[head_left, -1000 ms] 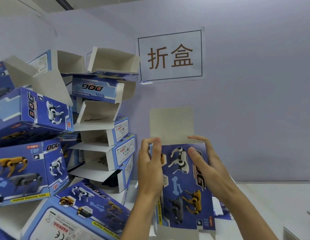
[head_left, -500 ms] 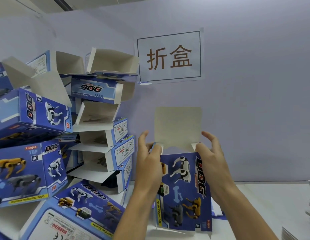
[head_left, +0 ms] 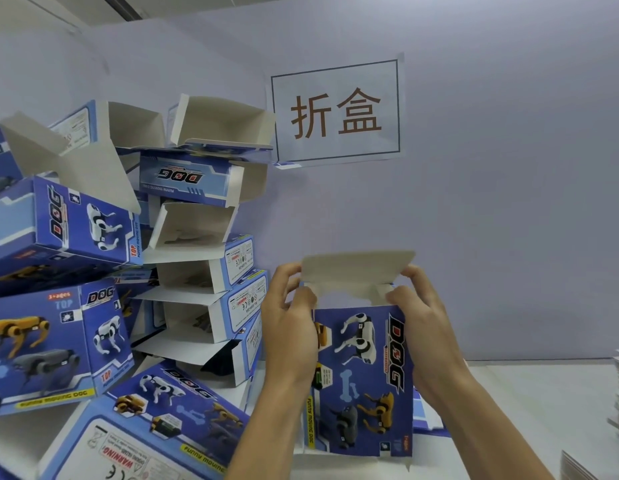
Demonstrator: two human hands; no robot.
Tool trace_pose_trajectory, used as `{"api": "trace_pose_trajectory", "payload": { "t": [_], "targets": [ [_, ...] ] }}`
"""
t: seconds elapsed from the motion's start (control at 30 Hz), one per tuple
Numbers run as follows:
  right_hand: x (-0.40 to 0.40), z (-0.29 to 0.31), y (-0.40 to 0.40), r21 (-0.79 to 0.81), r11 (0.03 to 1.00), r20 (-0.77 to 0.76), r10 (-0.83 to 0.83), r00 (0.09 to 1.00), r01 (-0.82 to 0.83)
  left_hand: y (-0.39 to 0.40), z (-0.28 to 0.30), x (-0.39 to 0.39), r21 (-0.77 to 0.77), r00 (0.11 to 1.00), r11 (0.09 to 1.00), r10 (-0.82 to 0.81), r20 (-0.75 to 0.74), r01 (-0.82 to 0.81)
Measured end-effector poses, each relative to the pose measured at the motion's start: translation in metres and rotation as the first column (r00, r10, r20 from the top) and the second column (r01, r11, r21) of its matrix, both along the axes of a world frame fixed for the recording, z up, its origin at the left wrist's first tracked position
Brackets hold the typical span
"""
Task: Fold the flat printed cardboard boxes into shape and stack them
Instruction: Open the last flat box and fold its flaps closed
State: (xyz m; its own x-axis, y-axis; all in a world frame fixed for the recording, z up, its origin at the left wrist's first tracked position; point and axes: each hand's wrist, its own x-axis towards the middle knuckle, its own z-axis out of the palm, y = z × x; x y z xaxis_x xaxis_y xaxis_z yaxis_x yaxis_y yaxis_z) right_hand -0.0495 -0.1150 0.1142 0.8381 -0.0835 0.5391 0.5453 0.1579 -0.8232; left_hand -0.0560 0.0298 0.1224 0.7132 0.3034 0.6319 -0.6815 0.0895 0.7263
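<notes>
Lavender wall behind; we hold the upright blue printed cardboard box (head_left: 363,372) over the white table (head_left: 529,393), left hand (head_left: 290,327) and right hand (head_left: 425,323) curled around its upper corners, pressing side tabs inward. Light, thin, crease-prone; we judge edges the best grip.

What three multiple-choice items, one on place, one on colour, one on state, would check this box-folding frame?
1. Where does the pile of folded boxes stand relative to the box in hand?
A. to its left
B. to its right
C. behind the camera

2. What colour are the characters on the wall sign?
A. green
B. brown
C. white

3. How does the top flap of the box in hand lie?
A. torn off
B. tucked fully shut
C. bent over above the open top, not tucked

Key: 1 A, the pile fills the left of the view. 2 B, brown strokes on white paper. 3 C, the left hand and right hand grip the box's upper corners with the flap tilted over the opening.
</notes>
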Motion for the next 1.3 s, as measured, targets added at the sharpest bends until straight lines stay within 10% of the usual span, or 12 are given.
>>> {"api": "trace_pose_trajectory", "payload": {
  "t": [0.23,0.6,0.8,1.03,1.3],
  "targets": [
    [0.0,-0.009,-0.001,0.134,0.983,0.06,0.117,0.991,-0.124,0.004,-0.008,0.006,-0.217,0.993,0.969,-0.122,0.009,0.121],
    [-0.003,-0.002,-0.006,-0.138,0.959,0.106,0.265,0.958,-0.25,0.006,-0.005,0.005,-0.156,0.995,0.986,-0.068,-0.075,0.055],
    [-0.004,0.0,-0.017,-0.048,0.998,0.152,-0.035,0.988,0.043,0.009,-0.004,0.006,-0.111,0.982,0.987,-0.132,-0.134,0.117],
    [0.001,-0.002,-0.069,0.362,0.928,-0.066,-0.066,0.996,0.085,0.024,-0.002,0.01,0.006,0.974,0.998,-0.059,-0.218,0.062],
    [0.007,-0.005,-0.075,0.201,0.976,-0.415,0.166,0.895,-0.088,0.03,-0.013,0.018,0.047,0.91,0.986,-0.127,-0.394,0.158]
  ]
}}
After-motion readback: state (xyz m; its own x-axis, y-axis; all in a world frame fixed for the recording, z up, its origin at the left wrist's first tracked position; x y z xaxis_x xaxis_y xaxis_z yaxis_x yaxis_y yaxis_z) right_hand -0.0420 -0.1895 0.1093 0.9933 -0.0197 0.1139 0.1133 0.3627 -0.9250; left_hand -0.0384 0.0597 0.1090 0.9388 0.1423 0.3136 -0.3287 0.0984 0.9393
